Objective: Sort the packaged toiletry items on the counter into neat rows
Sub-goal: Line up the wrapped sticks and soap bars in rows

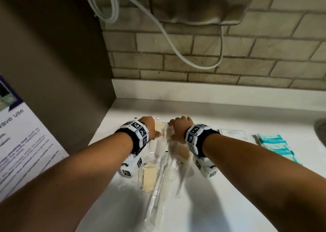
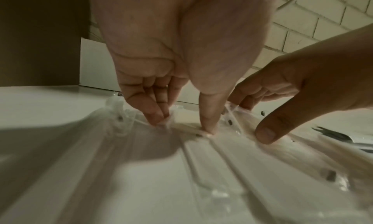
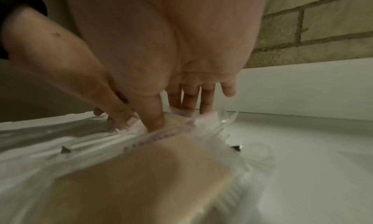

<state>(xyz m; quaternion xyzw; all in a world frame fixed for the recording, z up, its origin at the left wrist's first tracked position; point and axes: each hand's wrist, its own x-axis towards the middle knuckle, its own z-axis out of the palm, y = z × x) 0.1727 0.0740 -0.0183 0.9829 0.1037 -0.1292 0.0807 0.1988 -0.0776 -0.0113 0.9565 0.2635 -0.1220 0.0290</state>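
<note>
White counter (image 1: 229,187): left hand (image 1: 150,127) and right hand (image 1: 178,127) pinch 2 clear packets (image 1: 164,161) (blurred); draw them back evenly, edges parallel.

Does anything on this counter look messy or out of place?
Yes. The clear packets under the left hand and right hand overlap in a crooked heap, not rows. The teal packets at the right lie fanned and askew. Nothing looks spilled or torn.

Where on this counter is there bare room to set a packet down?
Bare counter lies near the front edge, right of the clear packets, and along the backsplash behind both hands. It is crowded between the left hand and right hand.
</note>
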